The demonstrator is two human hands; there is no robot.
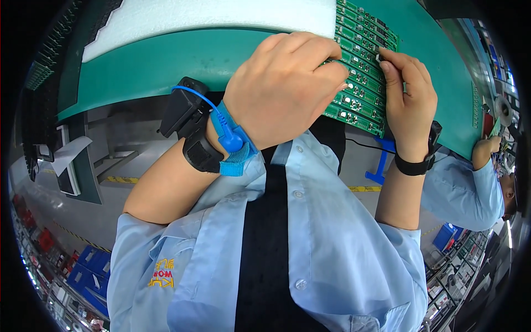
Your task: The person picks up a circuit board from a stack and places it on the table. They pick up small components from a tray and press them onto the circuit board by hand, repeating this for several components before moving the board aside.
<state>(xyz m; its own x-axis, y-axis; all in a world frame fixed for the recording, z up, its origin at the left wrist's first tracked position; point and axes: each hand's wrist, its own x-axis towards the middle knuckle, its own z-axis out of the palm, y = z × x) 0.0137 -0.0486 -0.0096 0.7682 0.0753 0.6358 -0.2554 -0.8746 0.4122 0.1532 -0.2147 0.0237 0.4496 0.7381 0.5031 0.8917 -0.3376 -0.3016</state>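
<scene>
A green circuit board panel (pixel 359 94), made of several long strips with small parts on them, lies at the front edge of the green work mat. Over its left side is my left hand (pixel 285 83), its fingers curled and the tips at the strips; whatever they may hold is hidden. At the panel's right edge my right hand (pixel 409 91) pinches a tiny dark and light part (pixel 379 57) between thumb and forefinger. It is too small to name. A blue wrist strap with a cord (pixel 232 138) circles my left wrist.
White foam sheet (pixel 221 15) lies on the green mat (pixel 166 69) beyond my left hand. Far left stands a dark rack (pixel 44 77) holding green boards. On the right, a co-worker's hand (pixel 487 150) reaches the table edge near a roll (pixel 503 108).
</scene>
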